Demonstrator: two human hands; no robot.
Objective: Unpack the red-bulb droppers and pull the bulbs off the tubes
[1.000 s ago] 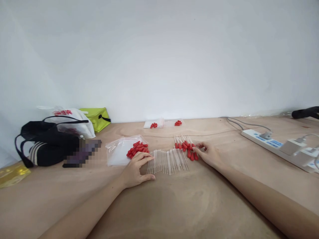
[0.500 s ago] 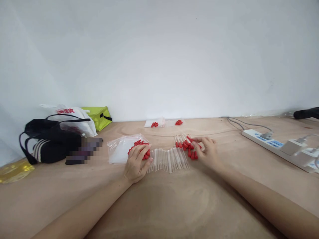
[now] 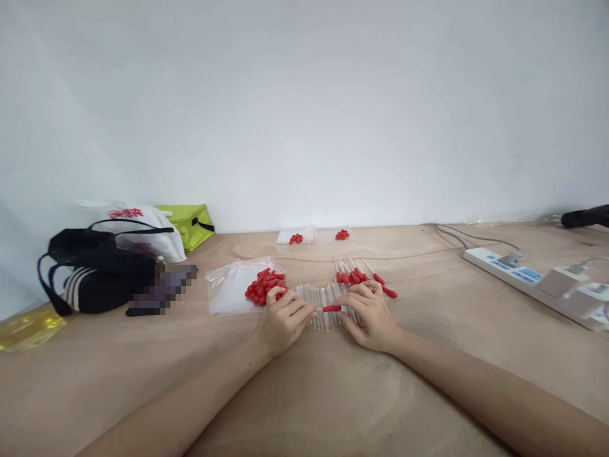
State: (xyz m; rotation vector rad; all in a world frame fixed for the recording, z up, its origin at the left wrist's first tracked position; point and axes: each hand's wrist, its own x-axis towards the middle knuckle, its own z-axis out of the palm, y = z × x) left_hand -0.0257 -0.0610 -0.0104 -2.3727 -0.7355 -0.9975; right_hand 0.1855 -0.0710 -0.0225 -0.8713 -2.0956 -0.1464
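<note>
Above a row of clear glass dropper tubes (image 3: 318,296), both my hands meet at one piece. My left hand (image 3: 285,322) is closed, its fingertips pinching a thin glass tube whose end shows at the thumb. A red rubber bulb (image 3: 332,308) sits in line with that tube, gripped at its far end by my right hand (image 3: 373,319). Beside my left hand lies a heap of red bulbs (image 3: 262,285) on clear plastic zip bags (image 3: 226,292). Just beyond my right hand rest several droppers with red bulbs (image 3: 356,276), tubes pointing away.
Two small bags with red bulbs (image 3: 295,238) lie by the wall. At left are a black bag (image 3: 109,279), a white plastic bag (image 3: 157,231), a lime-green box bag (image 3: 190,222) and a yellow packet (image 3: 33,327). A power strip (image 3: 495,266) with chargers stands right.
My right hand has moved left from the droppers to the middle, now on a red bulb. My left hand has left the bulb heap, moving right with a glass tube at its fingertips.
</note>
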